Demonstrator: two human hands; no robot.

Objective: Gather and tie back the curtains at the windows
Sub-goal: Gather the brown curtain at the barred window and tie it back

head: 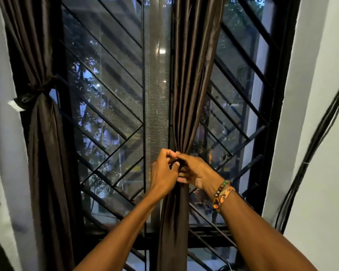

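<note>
A dark brown curtain (190,79) hangs down the middle of the window, gathered into a narrow bunch at hand height. My left hand (163,173) and my right hand (194,171) meet at that bunch, fingers curled around it and pinching dark fabric between them. The tie itself is hidden under my fingers. Below my hands the curtain falls as a tight column. At the far left a second brown curtain (41,133) hangs tied back with a dark band (34,95).
Behind the curtains stands a black window grille (110,122) with diagonal bars and a mesh strip (157,94) down the centre. White wall flanks both sides. Black cables (313,145) run down the right wall.
</note>
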